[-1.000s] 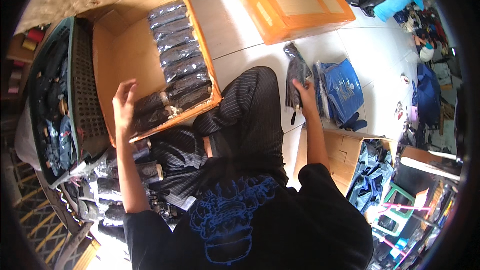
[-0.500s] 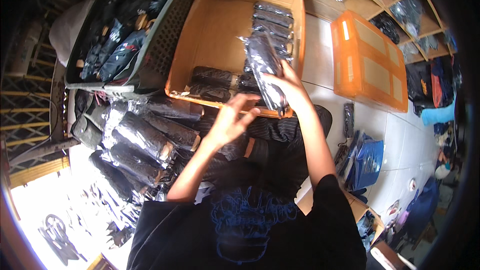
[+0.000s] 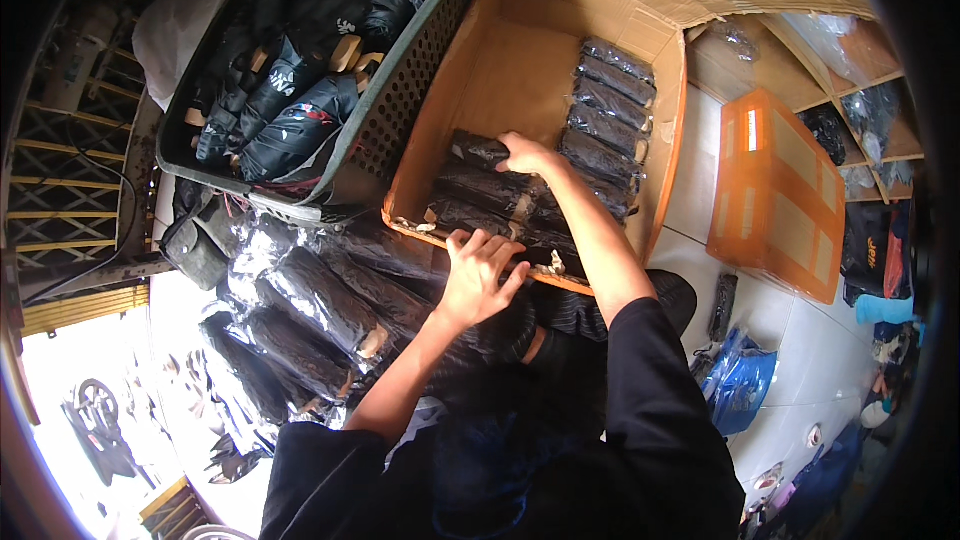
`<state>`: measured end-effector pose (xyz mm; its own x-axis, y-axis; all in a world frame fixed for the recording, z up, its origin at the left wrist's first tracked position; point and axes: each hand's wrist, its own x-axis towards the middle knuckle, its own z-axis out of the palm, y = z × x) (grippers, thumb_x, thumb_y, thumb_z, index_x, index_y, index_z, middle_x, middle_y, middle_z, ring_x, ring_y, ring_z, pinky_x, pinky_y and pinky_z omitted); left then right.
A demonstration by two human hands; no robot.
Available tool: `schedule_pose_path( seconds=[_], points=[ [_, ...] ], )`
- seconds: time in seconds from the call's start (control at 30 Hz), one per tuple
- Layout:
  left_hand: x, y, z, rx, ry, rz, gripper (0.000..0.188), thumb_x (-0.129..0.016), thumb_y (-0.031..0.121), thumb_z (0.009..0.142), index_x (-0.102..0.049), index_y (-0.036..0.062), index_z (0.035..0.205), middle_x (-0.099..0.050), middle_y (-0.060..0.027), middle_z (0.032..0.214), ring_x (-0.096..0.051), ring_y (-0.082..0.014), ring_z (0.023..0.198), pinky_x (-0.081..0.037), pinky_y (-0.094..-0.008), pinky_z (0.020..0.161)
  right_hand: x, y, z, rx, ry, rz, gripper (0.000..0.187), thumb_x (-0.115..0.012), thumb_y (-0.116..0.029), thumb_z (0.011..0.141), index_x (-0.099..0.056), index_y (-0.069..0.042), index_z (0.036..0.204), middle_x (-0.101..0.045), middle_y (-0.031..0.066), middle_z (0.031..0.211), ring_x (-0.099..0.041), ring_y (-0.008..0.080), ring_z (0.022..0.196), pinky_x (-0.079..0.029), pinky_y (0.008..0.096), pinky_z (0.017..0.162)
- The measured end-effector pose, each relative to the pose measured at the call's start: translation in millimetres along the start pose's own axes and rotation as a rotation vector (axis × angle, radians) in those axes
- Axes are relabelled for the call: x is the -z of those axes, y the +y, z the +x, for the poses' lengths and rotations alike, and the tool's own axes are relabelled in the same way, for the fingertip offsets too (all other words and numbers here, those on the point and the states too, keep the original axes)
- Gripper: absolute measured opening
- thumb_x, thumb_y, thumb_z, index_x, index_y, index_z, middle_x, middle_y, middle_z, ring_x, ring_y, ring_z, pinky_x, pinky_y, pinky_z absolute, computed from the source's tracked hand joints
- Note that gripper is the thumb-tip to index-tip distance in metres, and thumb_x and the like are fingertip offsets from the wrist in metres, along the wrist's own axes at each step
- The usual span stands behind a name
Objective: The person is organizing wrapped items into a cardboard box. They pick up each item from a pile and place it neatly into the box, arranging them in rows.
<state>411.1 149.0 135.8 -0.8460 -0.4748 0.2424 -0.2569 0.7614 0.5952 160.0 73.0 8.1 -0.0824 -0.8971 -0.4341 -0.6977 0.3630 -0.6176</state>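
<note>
Inside an open cardboard box [image 3: 530,35], my right hand [image 3: 528,156] is closed on the end of a dark folding umbrella in clear plastic [image 3: 478,148]. That umbrella lies at the far side of a short stack near the box's left front corner. My left hand [image 3: 480,275] has its fingers curled over the near rim, thumb pointing right. Along the box's right wall runs a row of wrapped umbrellas [image 3: 605,125], side by side. More wrapped umbrellas [image 3: 325,305] lie piled outside, to the left of my legs.
A dark green perforated crate [image 3: 395,90] full of umbrellas with wooden handles stands against the box's left side. To the right are an orange-taped carton [image 3: 775,195], a blue plastic-wrapped bundle [image 3: 740,380] and a single dark wrapped umbrella [image 3: 722,308] on the tiled floor. Shelves [image 3: 835,90] stand beyond.
My right hand has brought the umbrella from above the right row down to the left stack. My left hand has gone from spread fingers to curling over the near rim. The view has shifted.
</note>
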Motion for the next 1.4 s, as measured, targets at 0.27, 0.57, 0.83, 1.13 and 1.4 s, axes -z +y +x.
schedule_pose_path(
  seconds=[0.27,0.57,0.83,1.13,1.4],
  points=[
    [1,2,2,-0.013,-0.015,0.059,0.019,-0.062,0.027,0.087,-0.069,0.0102,0.093,-0.067,-0.0011,0.093,-0.056,-0.0203,0.088,-0.03,-0.042,0.09,16,-15,-13,-0.15,-0.217,-0.24,0.066,-0.075,-0.032,0.082,-0.05,0.003,0.133,-0.052,0.026,0.135,-0.049,0.0356,0.129,-0.041,0.0418,0.106],
    [-4,4,7,-0.07,0.001,0.153,0.018,-0.059,0.027,0.088,-0.069,0.0114,0.089,-0.066,-0.0017,0.089,-0.055,-0.0215,0.088,-0.031,-0.0432,0.089,20,-19,-140,0.063,0.184,0.068,0.051,-0.049,-0.034,0.1,-0.046,-0.001,0.139,-0.044,0.0184,0.145,-0.042,0.033,0.135,-0.033,0.0405,0.113],
    [-3,14,5,-0.07,-0.074,0.24,0.017,-0.055,0.024,0.091,-0.069,0.0147,0.09,-0.066,0.0011,0.09,-0.054,-0.0207,0.085,-0.031,-0.0399,0.086,-5,126,-369,-0.335,1.526,0.395,0.016,-0.055,-0.002,0.093,-0.064,-0.001,0.105,-0.068,0.0103,0.097,-0.065,0.0195,0.085,-0.051,0.0308,0.077],
    [14,-9,42,0.237,-0.26,-0.183,0.023,-0.062,0.02,0.093,-0.067,0.0002,0.102,-0.071,-0.0158,0.089,-0.071,-0.0259,0.082,-0.054,-0.0342,0.074,-87,261,-475,-1.421,0.787,0.129,0.07,-0.073,-0.029,0.077,-0.043,0.002,0.132,-0.047,0.0255,0.137,-0.044,0.0427,0.128,-0.039,0.0572,0.103],
    [-25,-56,119,0.139,-0.374,-0.1,0.026,-0.061,0.024,0.091,-0.068,0.0066,0.109,-0.07,-0.0175,0.097,-0.068,-0.031,0.093,-0.052,-0.0386,0.084,-100,278,-484,-1.125,1.117,0.559,0.081,-0.08,-0.032,0.065,-0.042,0.007,0.125,-0.058,0.0292,0.116,-0.058,0.0399,0.108,-0.046,0.0426,0.092]
  ],
)
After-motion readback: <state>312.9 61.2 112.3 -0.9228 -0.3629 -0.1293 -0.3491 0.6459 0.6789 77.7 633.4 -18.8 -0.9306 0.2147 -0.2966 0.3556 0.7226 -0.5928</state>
